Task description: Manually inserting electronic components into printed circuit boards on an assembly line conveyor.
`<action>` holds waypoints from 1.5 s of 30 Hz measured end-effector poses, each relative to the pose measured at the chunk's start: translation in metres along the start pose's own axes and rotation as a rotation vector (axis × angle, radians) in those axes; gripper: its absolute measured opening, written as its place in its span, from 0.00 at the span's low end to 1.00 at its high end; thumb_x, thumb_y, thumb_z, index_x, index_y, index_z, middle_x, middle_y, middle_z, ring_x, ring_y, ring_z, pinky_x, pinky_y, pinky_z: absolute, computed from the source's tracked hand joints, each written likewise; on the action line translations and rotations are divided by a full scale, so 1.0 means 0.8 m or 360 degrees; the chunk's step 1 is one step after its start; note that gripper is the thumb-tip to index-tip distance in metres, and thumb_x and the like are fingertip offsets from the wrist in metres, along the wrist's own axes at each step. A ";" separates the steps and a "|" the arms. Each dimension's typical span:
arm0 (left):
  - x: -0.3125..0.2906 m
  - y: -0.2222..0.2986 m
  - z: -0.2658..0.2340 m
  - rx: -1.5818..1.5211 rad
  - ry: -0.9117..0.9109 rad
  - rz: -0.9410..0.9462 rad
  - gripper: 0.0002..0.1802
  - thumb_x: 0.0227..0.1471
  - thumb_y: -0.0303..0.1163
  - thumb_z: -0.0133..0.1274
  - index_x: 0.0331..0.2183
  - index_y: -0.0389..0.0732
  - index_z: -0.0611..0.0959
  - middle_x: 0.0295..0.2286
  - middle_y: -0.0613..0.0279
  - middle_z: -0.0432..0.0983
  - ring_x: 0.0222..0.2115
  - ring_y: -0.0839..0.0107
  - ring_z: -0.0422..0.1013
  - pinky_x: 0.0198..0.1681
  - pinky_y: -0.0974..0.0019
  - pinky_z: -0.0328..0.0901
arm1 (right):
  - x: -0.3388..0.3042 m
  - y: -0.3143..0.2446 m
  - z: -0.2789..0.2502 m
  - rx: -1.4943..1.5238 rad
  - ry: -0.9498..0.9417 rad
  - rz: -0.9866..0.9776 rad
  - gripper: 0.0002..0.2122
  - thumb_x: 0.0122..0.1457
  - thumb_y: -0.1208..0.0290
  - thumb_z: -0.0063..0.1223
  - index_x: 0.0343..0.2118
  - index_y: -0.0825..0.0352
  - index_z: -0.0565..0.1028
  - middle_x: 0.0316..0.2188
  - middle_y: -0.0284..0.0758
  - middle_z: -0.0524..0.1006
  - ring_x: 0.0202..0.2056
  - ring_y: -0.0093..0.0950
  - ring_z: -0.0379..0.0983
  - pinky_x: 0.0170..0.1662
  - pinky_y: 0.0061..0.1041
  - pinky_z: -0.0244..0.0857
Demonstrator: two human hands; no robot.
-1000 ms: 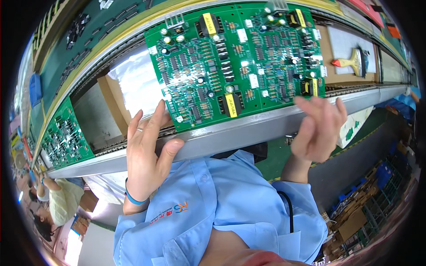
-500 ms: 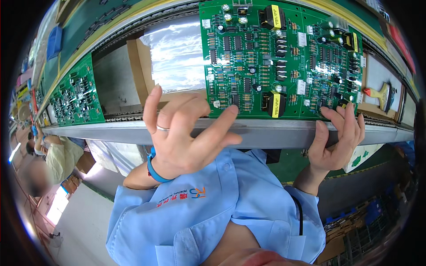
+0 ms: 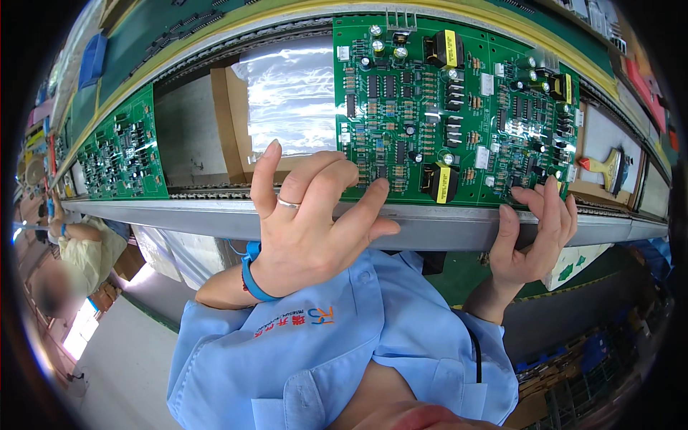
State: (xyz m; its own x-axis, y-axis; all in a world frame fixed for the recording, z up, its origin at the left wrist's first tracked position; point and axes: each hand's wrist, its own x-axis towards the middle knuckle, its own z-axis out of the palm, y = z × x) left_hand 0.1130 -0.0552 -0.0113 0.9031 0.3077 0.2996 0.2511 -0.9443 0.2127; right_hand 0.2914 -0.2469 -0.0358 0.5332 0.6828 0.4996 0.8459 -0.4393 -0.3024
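Note:
A large green circuit board [image 3: 469,136] in two joined panels lies flat on the conveyor rails, covered with resistors, black chips, capacitors and yellow-banded transformers. My left hand [image 3: 312,204] is open at the board's lower left corner, its index fingertip touching or just over the components by the near edge. The middle and ring fingers bend over the left edge, and the little finger points up beside it. At the lower right, my right hand [image 3: 534,236] is open, palm up with the fingers spread, fingertips at the board's near edge. Neither hand holds anything that I can see.
A second green board [image 3: 122,154] lies on the rails to the left. Between the boards, silvery plastic wrap [image 3: 290,100] and cardboard [image 3: 228,129] show below. A brush [image 3: 609,170] lies at the right. The metal rail [image 3: 215,215] runs along the near side. Another person [image 3: 86,247] is far left.
The circuit board sits slightly lower in view, its right end a little further left. My left hand has shifted right, its middle fingers now over the board's left edge; my right hand has moved slightly left.

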 end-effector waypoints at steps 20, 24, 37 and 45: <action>-0.013 -0.055 -0.031 -0.0244 0.0208 -0.0229 0.14 0.43 0.37 0.65 0.35 0.46 0.83 0.34 0.64 0.72 0.40 0.65 0.70 0.63 0.49 0.44 | -0.010 -0.050 -0.002 0.0761 -0.0053 -0.0210 0.15 0.52 0.68 0.63 0.43 0.66 0.78 0.34 0.34 0.80 0.34 0.33 0.76 0.38 0.31 0.68; -0.030 -0.072 -0.034 -0.0123 0.0290 -0.0325 0.14 0.44 0.34 0.64 0.35 0.44 0.83 0.35 0.62 0.73 0.40 0.65 0.70 0.63 0.49 0.45 | 0.008 -0.102 0.037 0.0951 -0.0104 -0.0541 0.16 0.52 0.70 0.63 0.44 0.66 0.79 0.35 0.31 0.80 0.32 0.25 0.76 0.29 0.20 0.68; -0.056 -0.094 -0.025 -0.0219 0.0411 -0.0425 0.11 0.48 0.28 0.61 0.37 0.41 0.82 0.35 0.60 0.76 0.38 0.64 0.72 0.62 0.50 0.49 | 0.052 -0.178 0.038 0.0103 -0.0851 -0.0425 0.28 0.47 0.76 0.51 0.56 0.66 0.70 0.44 0.32 0.78 0.24 0.24 0.74 0.24 0.21 0.68; -0.056 -0.092 -0.024 -0.0287 0.0364 -0.0424 0.09 0.49 0.27 0.60 0.36 0.40 0.81 0.35 0.60 0.77 0.39 0.64 0.72 0.62 0.51 0.51 | 0.051 -0.177 0.038 0.0028 -0.0889 -0.0351 0.25 0.49 0.75 0.51 0.54 0.67 0.71 0.41 0.31 0.78 0.23 0.23 0.74 0.23 0.20 0.67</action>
State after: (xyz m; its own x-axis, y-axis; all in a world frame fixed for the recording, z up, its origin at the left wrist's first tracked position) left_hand 0.0474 0.0030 -0.0229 0.7084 0.5767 0.4069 0.3828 -0.7983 0.4651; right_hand 0.1938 -0.1391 0.0028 0.2672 0.9623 0.0513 0.9349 -0.2459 -0.2558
